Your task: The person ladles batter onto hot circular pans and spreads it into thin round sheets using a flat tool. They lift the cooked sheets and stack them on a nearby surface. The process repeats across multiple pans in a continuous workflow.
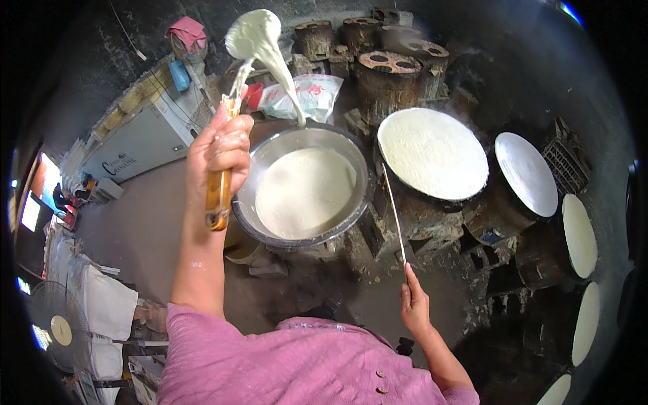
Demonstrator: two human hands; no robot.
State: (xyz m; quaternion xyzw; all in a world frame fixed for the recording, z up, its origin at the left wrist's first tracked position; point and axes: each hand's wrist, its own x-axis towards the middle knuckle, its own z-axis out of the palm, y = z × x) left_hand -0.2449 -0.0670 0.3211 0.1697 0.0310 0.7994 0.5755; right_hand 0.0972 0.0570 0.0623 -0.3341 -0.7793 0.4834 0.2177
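Observation:
My left hand (225, 144) grips the wooden handle of a ladle (253, 38), raised over the far left rim of a large metal basin. Pale batter coats the ladle and runs off it in a thick strand down towards the rim. Inside the basin (243, 202) lies a pool of white batter (306, 190). In my right hand (416, 304) is a long thin stick (395, 217), its far end beside the near left edge of a round griddle. A pale layer of batter (433, 152) covers that griddle.
A bare shiny griddle (526, 174) tops the neighbouring drum stove, with several pale-topped ones curving down the right. Behind stand rusty stoves (390, 76) with holed tops. A printed sack (309, 96) lies past the basin. At left are a white chest freezer (142, 139) and a fan (61, 329).

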